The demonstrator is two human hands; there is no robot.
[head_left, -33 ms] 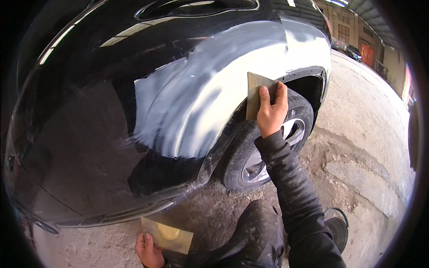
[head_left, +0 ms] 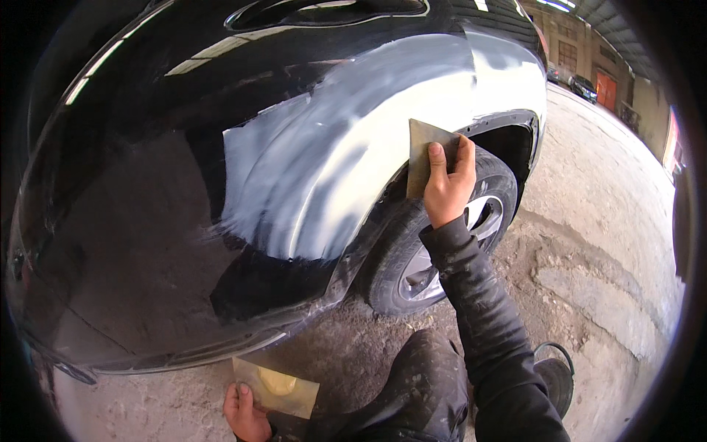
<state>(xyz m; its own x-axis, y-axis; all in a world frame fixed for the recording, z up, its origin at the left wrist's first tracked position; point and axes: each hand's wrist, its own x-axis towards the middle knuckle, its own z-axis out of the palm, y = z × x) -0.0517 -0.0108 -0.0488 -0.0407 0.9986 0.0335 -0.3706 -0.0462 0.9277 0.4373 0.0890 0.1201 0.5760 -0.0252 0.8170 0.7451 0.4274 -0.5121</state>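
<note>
My right hand [head_left: 451, 184] is closed on a thin, flat greyish-tan putty spreader [head_left: 420, 158], thumb on its near face. The spreader stands by the wheel arch of a black car's rear panel [head_left: 317, 184]; whether its edge touches the panel, I cannot tell. Pale yellow-white filler and grey patches cover the panel round the arch. Low at the left, my left hand [head_left: 247, 418] grips a second flat putty spreader [head_left: 298, 404] by its left end. A smooth yellow dab of putty [head_left: 277, 382] lies on that one.
The car's tyre [head_left: 383, 276] and silver rim are just below my right hand. A dark bucket [head_left: 556, 383] with a raised handle stands on the rough concrete floor [head_left: 604, 221] beside my right arm. Further off are a parked dark car [head_left: 583, 88] and a red-orange door [head_left: 606, 90].
</note>
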